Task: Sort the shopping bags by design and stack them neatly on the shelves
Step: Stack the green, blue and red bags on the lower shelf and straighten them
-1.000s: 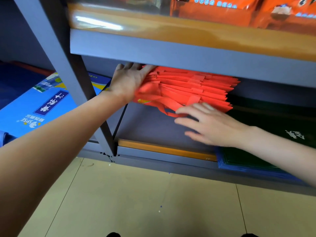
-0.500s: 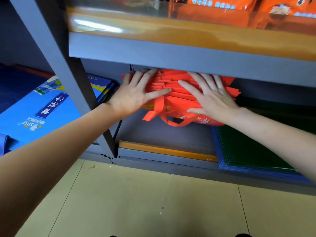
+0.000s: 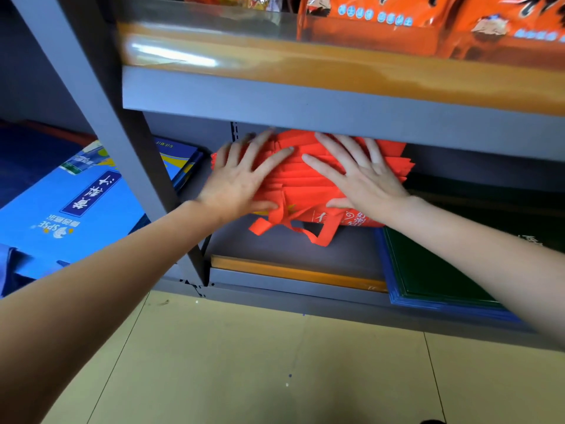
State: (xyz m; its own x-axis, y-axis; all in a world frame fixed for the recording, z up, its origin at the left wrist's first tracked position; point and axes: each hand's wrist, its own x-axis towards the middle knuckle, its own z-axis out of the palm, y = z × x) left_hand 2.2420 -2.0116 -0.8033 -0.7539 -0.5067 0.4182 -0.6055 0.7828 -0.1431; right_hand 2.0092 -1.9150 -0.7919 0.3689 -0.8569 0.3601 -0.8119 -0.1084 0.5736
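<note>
The grey shelving unit (image 3: 305, 96) fills most of the view, with two levels showing: an upper shelf carrying orange packets (image 3: 382, 16) and the bottom shelf (image 3: 293, 255) where the sorting goes on. On that bottom shelf three separate piles can be counted, each one design, which seems the reason they sit side by side rather than mixed: a blue stack of bags (image 3: 70, 203) in the bay left of the upright post, a dark green stack with blue edges (image 3: 434, 270) on the right, and between them the red stack of shopping bags (image 3: 305, 185), set well back under the upper shelf. The red pile's layers are too many and too thin to count; one loop handle (image 3: 293, 228) trails forward off its front edge. Both hands lie flat on top of it, likely to squash the springy fabric level and square the pile. The left hand (image 3: 241, 179) has fingers spread wide, pressing and grasping nothing; the right hand (image 3: 360, 179) likewise has its grip wide, palm down, holding nothing, only bearing on the red bags.
</note>
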